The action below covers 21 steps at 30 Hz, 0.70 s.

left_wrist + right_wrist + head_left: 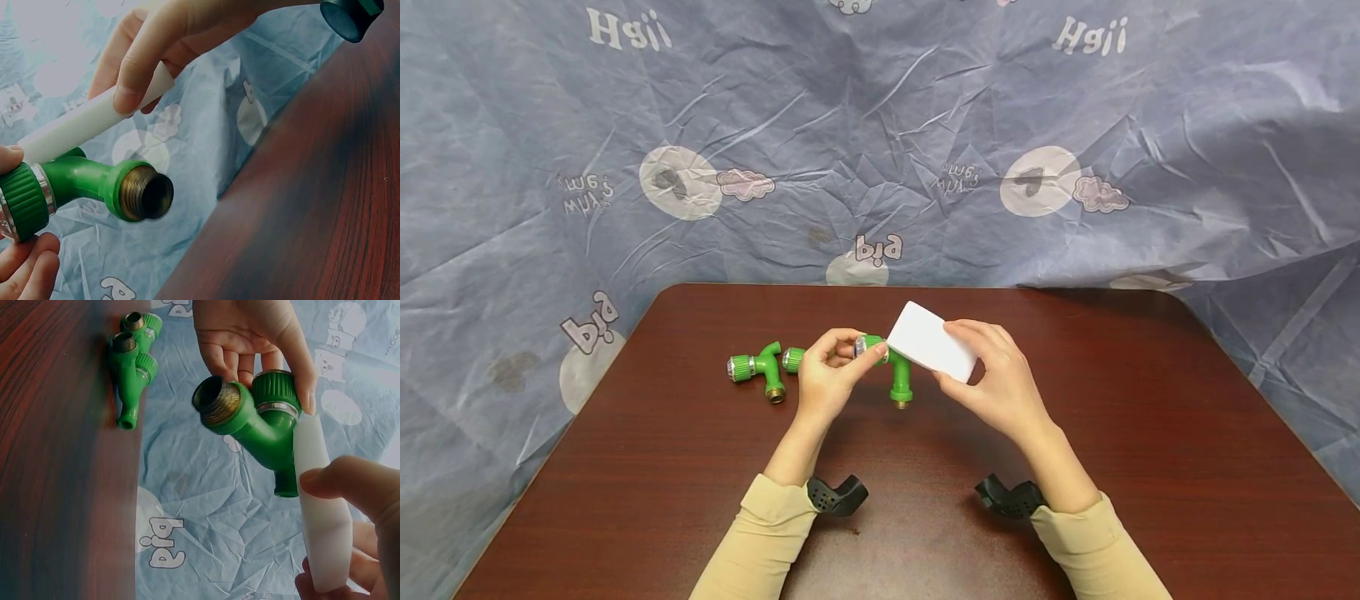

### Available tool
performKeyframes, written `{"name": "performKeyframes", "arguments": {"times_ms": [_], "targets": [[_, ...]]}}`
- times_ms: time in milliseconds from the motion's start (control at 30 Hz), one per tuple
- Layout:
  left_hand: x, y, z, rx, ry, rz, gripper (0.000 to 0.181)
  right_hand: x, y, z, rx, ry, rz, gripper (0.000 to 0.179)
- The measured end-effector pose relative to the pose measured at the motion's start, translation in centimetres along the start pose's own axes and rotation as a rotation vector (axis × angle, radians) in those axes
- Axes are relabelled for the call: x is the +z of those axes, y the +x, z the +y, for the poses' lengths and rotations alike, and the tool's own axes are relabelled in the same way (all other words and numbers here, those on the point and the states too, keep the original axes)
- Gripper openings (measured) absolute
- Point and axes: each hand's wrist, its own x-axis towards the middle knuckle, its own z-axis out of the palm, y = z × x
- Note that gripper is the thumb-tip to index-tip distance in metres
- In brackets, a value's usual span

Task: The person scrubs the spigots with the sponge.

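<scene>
"Hgii" lettering (628, 30), twice, on blue cloth (820, 108)

A makeshift tabletop work spot — a reddish-brown wood-grained table (1150, 417) hemmed by a creased blue cartoon-print sheet (865, 125).

held tap (901, 377): green, ridged green knob (24, 201), silver band (44, 186), brass thread (132, 192). block (934, 343): plain white. other taps (768, 365): green, silver, brass. table (625, 500): dark red-brown, fine streaks of darker grain. cloth (850, 125): grey-blue, white lettering (628, 30), some dark-outlined, pale ovals (1022, 190), pink-tinged clouds (1101, 194). sleeves (760, 533): plain cream. wrist mounts (831, 500): black.
</scene>
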Motion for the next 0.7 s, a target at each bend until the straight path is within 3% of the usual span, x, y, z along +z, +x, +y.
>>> {"name": "performKeyframes", "arguments": {"times_ms": [167, 433, 700], "targets": [[0.0, 0.1, -0.2, -0.015, -0.051, 0.004, 0.022, -0.4, 0.0, 0.3, -0.034, 0.011, -0.057, 0.053], [-0.2, 0.3, 0.0, -0.040, -0.100, 0.065, 0.021, -1.0, 0.0, 0.8, -0.069, 0.024, -0.168, 0.052], [-0.5, 0.4, 0.0, -0.018, -0.106, 0.097, 0.022, -2.3, 0.0, 1.1, -0.025, 0.035, -0.264, 0.053]]}}
